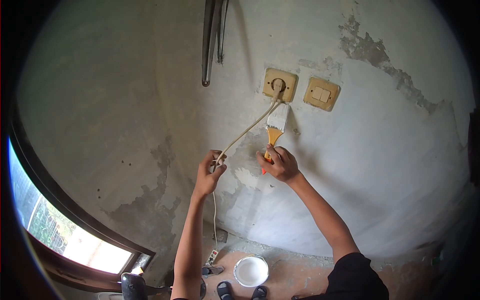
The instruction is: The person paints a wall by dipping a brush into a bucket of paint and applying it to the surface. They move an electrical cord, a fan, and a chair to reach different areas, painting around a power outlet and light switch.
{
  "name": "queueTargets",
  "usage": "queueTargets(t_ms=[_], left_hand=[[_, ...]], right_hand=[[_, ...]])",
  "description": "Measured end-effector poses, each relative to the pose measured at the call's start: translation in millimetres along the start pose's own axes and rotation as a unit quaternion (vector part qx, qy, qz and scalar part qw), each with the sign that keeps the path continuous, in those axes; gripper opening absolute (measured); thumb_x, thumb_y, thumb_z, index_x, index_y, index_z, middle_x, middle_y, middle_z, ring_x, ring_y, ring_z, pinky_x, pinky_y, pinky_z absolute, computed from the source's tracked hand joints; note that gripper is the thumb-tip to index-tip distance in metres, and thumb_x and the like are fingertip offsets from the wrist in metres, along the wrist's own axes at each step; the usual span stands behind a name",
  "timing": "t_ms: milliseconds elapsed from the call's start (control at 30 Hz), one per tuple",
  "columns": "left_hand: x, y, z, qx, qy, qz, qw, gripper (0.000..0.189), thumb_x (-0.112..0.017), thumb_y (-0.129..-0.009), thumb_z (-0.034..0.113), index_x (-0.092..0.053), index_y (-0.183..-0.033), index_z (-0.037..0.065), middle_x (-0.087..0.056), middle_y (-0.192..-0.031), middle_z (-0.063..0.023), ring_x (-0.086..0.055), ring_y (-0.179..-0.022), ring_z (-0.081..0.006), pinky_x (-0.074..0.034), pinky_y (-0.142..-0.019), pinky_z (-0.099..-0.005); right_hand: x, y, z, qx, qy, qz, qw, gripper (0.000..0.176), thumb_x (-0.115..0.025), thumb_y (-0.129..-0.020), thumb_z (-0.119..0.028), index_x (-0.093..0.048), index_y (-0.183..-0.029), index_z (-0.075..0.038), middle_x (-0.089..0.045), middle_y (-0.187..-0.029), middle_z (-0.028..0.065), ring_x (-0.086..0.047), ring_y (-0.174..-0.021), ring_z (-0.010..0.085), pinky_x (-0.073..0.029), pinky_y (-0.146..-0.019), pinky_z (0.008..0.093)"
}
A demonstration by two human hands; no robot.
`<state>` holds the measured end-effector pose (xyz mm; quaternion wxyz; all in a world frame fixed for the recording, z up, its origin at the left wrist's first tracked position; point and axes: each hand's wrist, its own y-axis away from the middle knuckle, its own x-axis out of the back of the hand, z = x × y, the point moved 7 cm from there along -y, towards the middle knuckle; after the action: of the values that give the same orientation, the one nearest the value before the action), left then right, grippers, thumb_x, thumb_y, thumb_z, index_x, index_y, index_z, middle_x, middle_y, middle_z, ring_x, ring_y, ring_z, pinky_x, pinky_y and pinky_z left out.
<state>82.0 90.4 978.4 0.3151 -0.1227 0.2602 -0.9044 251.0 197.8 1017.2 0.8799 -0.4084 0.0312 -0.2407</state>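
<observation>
My right hand [281,163] grips the yellow and red handle of a paintbrush [274,135]. The brush's white-coated bristles touch or nearly touch the wall just below a cream socket [270,75]. A plug [278,87] sits in that socket, and its pale cable [245,132] runs down to the left. My left hand [210,172] holds this cable between its fingers, away from the brush. Right of the socket is a double light switch [321,94].
On the floor stand a bucket of white paint [251,271] and, left of it, a power strip [213,256]. Sandalled feet [225,290] are at the bottom edge. A metal bracket [208,45] hangs above. A window [75,235] lies lower left. The wall [370,145] has peeling patches.
</observation>
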Motion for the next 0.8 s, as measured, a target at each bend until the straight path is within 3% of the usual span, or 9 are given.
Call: queueTargets(t_ms=[100,400,467,800], left_hand=[[-0.7,1.2,-0.7,0.01,0.006,0.005,1.0,0.011,-0.059,-0.078,0.006,-0.05,-0.083,0.003,-0.056,-0.1,-0.0081,-0.052,-0.095,-0.0187,-0.04,-0.086,-0.0324],[-1.6,3.7,-2.3,0.014,0.005,0.004,1.0,0.011,-0.06,-0.08,0.009,-0.052,-0.083,0.003,-0.056,-0.099,-0.0064,-0.052,-0.09,-0.0164,-0.041,-0.083,-0.0311],[-4.1,4.1,1.2,0.003,0.008,-0.006,1.0,0.015,-0.059,-0.084,0.014,-0.053,-0.09,0.001,-0.051,-0.092,-0.0027,-0.047,-0.085,-0.0112,-0.038,-0.079,-0.0262],[-6.4,6.4,-5.4,0.007,-0.006,-0.007,1.0,0.016,-0.055,-0.087,0.016,-0.054,-0.09,0.001,-0.051,-0.092,-0.0025,-0.046,-0.085,-0.011,-0.037,-0.078,-0.0257]], right_hand=[[0.4,-4.2,0.0,0.002,-0.002,0.006,1.0,0.012,-0.062,-0.079,-0.011,-0.063,-0.089,-0.017,-0.051,-0.116,0.0127,-0.053,-0.082,0.016,-0.05,-0.072,0.0239],[-8.5,-7.4,1.3,0.009,-0.001,0.003,1.0,0.011,-0.062,-0.078,-0.01,-0.061,-0.087,-0.015,-0.053,-0.11,0.013,-0.054,-0.079,0.0154,-0.051,-0.073,0.0238],[-9.9,-8.4,2.2,0.009,-0.006,0.005,1.0,0.011,-0.062,-0.078,-0.009,-0.061,-0.087,-0.015,-0.053,-0.109,0.0134,-0.055,-0.079,0.0155,-0.051,-0.073,0.024],[-5.8,-20.9,-1.2,-0.003,-0.021,-0.019,1.0,0.013,-0.061,-0.076,-0.004,-0.059,-0.089,-0.007,-0.056,-0.096,0.0148,-0.058,-0.071,0.0155,-0.053,-0.066,0.0223]])
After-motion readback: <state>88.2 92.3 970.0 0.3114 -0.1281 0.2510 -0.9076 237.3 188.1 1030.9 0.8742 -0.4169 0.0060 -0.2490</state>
